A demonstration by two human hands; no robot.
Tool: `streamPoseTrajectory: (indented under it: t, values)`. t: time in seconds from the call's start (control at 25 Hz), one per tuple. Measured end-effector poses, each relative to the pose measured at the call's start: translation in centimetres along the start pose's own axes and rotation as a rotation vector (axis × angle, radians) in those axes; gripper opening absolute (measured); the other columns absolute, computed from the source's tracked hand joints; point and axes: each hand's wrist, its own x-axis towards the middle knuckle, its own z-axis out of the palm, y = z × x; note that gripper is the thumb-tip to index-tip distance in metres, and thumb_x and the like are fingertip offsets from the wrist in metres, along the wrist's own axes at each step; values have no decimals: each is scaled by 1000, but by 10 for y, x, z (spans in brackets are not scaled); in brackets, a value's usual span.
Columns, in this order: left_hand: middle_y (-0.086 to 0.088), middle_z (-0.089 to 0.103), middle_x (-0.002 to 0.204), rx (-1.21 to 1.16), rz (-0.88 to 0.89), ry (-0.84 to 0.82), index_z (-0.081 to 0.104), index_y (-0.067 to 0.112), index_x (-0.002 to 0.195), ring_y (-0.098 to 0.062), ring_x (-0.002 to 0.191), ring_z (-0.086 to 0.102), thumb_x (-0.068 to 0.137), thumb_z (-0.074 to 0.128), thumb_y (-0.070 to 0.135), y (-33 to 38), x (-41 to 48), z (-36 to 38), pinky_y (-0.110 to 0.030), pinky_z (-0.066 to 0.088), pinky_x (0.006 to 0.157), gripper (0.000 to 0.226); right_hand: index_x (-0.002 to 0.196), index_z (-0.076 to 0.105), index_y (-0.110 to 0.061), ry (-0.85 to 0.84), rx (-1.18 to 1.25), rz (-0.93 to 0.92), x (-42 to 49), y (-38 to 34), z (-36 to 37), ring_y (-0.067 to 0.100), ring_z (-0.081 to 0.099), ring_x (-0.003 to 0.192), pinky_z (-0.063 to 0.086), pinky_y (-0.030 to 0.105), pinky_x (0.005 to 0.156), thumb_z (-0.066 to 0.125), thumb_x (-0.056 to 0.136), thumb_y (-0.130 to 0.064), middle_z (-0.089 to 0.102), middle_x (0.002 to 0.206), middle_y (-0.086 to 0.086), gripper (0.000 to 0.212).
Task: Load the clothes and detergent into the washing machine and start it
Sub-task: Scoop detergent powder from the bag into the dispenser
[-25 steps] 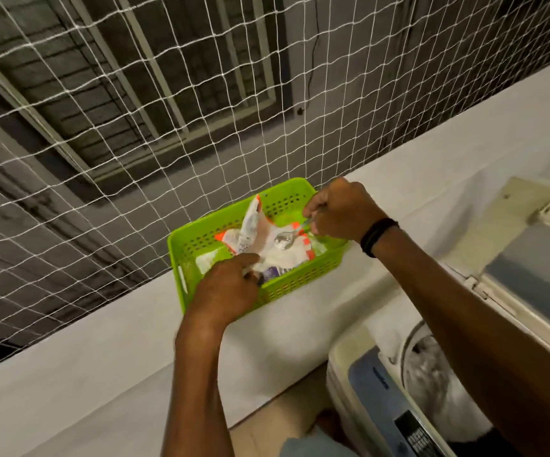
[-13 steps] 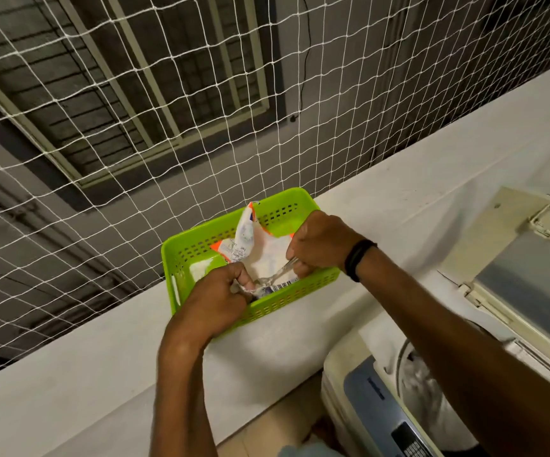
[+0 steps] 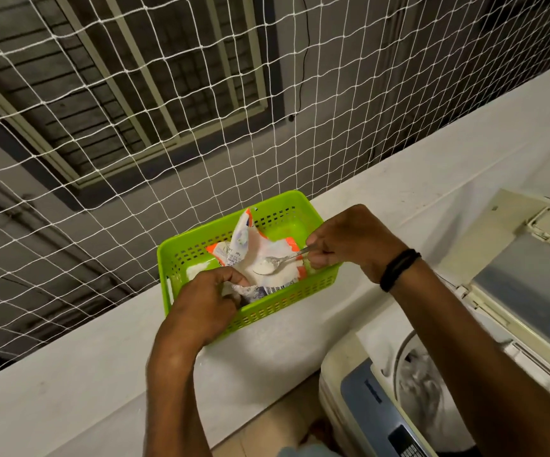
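Observation:
A green perforated basket (image 3: 303, 291) sits on a white ledge. Inside it lies an opened white and orange detergent packet (image 3: 250, 249). My left hand (image 3: 206, 306) pinches the packet's near edge at the basket's front rim. My right hand (image 3: 352, 242) grips a metal spoon (image 3: 275, 263) whose bowl carries a heap of white powder above the packet. At the lower right, the top-loading washing machine (image 3: 359, 404) has its lid (image 3: 530, 285) raised, and clothes (image 3: 422, 384) show inside the drum.
The white ledge (image 3: 102, 357) runs across the frame, with a white net (image 3: 168, 110) stretched behind it and a barred window beyond. The machine's blue control panel (image 3: 376, 413) faces the bottom edge. Tiled floor shows below the ledge.
The spoon dipped into the packet half a second ago; now it is lifted out with powder in its bowl. My left hand has kept its hold on the packet.

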Motion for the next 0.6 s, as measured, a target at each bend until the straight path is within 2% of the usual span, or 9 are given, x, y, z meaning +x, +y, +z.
streamPoseTrajectory:
  t: [0.08,0.16,0.24,0.32,0.4,0.48,0.6]
  values:
    - [10,73,99,-20,12,11,70,44,84,-17,94,67,87,68,15,2,-2,-2,-30,54,82,29,84,66,16,-23,172,33,-6,4,-11,29,67,55,62,33,65,58,83,14,63,65,22,8]
    - [12,72,105,-20,19,40,71,47,89,-17,94,66,89,67,18,5,-8,-5,-29,53,80,29,91,64,17,-40,291,21,-12,8,-17,29,67,58,61,26,59,50,86,17,63,76,26,15]
    - [11,72,106,0,19,111,71,46,94,-20,86,67,90,67,22,10,-15,-7,-28,50,73,25,95,64,18,-58,343,21,-14,17,-25,28,68,61,60,23,59,45,87,18,64,83,28,20]
    - [9,73,103,8,24,222,71,46,95,-23,76,68,89,68,24,16,-21,-8,-33,54,74,23,95,64,16,-66,404,27,-21,23,-36,26,70,61,59,21,59,43,88,18,65,84,25,22]
    - [8,74,98,-69,61,356,71,43,94,-25,75,69,89,68,23,29,-27,-4,-37,56,76,20,94,65,14,-57,466,11,-30,31,-48,26,70,63,59,20,61,46,89,17,66,85,24,20]
    - [9,73,99,-234,146,446,73,35,91,-19,82,69,90,67,21,52,-35,6,-31,53,76,15,97,66,14,-9,524,-16,-43,44,-65,29,71,68,59,21,63,49,89,15,67,86,25,18]
    - [11,73,99,-404,313,395,72,37,88,-4,88,69,90,68,22,94,-43,33,-22,52,81,16,99,68,12,148,598,-19,-64,77,-95,33,73,77,59,24,67,49,89,16,70,84,26,22]
